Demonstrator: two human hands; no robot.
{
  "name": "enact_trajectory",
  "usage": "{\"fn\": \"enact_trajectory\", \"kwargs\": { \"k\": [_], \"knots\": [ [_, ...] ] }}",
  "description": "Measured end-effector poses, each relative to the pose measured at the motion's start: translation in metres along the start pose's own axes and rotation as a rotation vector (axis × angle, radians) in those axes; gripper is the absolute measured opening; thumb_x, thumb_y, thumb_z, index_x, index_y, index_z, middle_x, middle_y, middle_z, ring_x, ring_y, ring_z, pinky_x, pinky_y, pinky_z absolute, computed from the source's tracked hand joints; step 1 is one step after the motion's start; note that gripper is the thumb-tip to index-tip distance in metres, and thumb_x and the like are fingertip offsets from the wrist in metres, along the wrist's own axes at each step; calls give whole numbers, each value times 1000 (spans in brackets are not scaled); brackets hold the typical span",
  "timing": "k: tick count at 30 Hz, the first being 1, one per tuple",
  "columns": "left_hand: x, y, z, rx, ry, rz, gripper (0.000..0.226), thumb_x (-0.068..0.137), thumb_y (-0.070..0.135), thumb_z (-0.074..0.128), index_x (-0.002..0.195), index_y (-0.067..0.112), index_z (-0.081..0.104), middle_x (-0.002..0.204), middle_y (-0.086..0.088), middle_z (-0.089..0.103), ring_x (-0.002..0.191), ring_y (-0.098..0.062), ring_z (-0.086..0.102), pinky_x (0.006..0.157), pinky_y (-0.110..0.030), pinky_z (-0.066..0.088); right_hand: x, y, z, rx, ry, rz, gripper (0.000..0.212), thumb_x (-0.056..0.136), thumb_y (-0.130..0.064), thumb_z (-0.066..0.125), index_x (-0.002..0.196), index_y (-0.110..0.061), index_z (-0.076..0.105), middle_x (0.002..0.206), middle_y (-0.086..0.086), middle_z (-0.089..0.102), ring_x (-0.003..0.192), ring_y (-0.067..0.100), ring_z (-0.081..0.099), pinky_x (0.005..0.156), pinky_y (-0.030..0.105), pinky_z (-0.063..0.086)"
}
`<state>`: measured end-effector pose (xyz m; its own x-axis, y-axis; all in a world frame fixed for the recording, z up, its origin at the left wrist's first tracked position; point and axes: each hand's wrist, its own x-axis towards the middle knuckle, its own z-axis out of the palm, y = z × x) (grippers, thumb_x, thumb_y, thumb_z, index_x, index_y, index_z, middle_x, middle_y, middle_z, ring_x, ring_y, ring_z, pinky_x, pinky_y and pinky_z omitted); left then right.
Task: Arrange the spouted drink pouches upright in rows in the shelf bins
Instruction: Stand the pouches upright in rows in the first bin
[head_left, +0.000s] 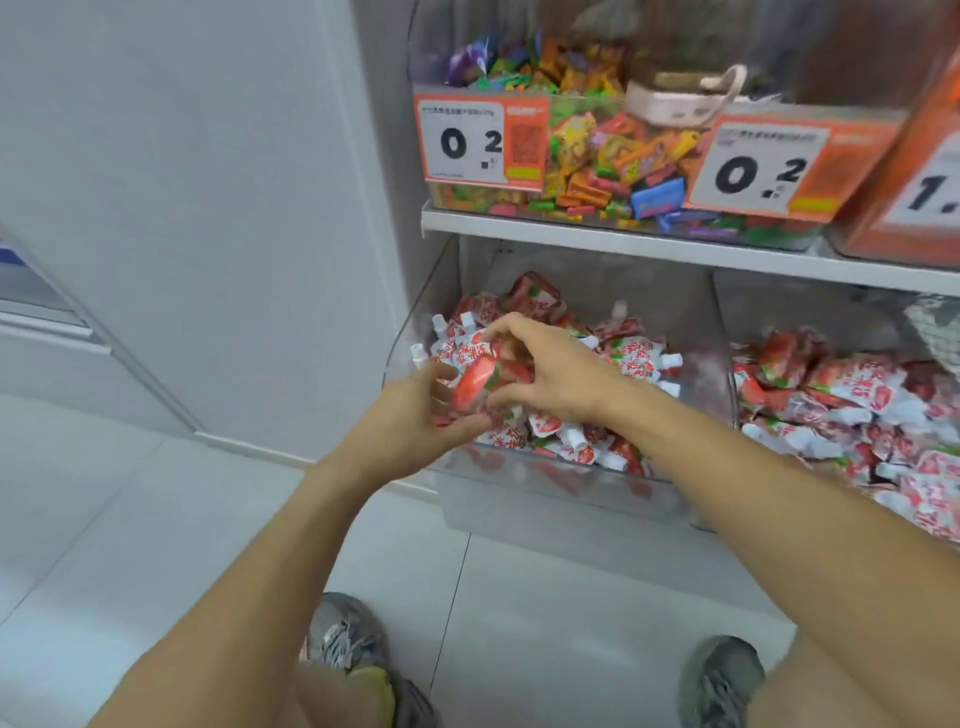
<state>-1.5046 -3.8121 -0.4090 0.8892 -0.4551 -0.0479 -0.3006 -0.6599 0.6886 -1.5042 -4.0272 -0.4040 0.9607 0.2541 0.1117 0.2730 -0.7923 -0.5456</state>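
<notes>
Fingers: left hand (421, 410) cupped under a small bunch of pouches (480, 387), right hand (550, 364) curled over its top, clamped from both sides to square the bunch.
Held pouches: over the left bin (545, 493), near its front-left corner, just above the heap.
Heap (587, 415): jumbled, spouts every way, no rows yet.
Right bin (727, 364): equally jumbled pouches.
Likely aim: standing the bunch upright together.
</notes>
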Motion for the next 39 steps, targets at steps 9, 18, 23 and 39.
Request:
{"fn": "enact_trajectory", "kwargs": {
  "k": [9,18,23,39],
  "knots": [
    [6,2,-27,-517,171,-6,37,74,20,80,101,7,60,81,-8,76,75,-23,74,69,-33,60,-7,-27,9,711,95,166,42,77,-25,84,104,-10,56,88,6,75,68,14,70,61,28,56],
    [-15,-32,-54,-472,490,-68,28,70,15,84,94,17,70,81,4,75,71,-15,72,61,-16,54,48,-23,16,80,-29,116,42,86,-29,76,125,-27,61,124,-8,64,111,5,60,96,33,52],
    [-16,-35,-53,-469,465,-39,15,79,15,78,91,21,71,89,2,74,87,-22,70,82,-40,56,70,-26,44,-177,-135,32,59,77,-35,82,128,-27,53,122,-1,61,109,20,56,90,41,52],
    [-10,-24,-40,-509,506,-28,10,92,21,62,101,17,64,88,0,71,76,-11,71,60,-22,57,43,-44,-24,344,-81,-109,16,83,-25,80,93,-22,68,90,-8,72,89,5,69,84,33,55]
  ]
}}
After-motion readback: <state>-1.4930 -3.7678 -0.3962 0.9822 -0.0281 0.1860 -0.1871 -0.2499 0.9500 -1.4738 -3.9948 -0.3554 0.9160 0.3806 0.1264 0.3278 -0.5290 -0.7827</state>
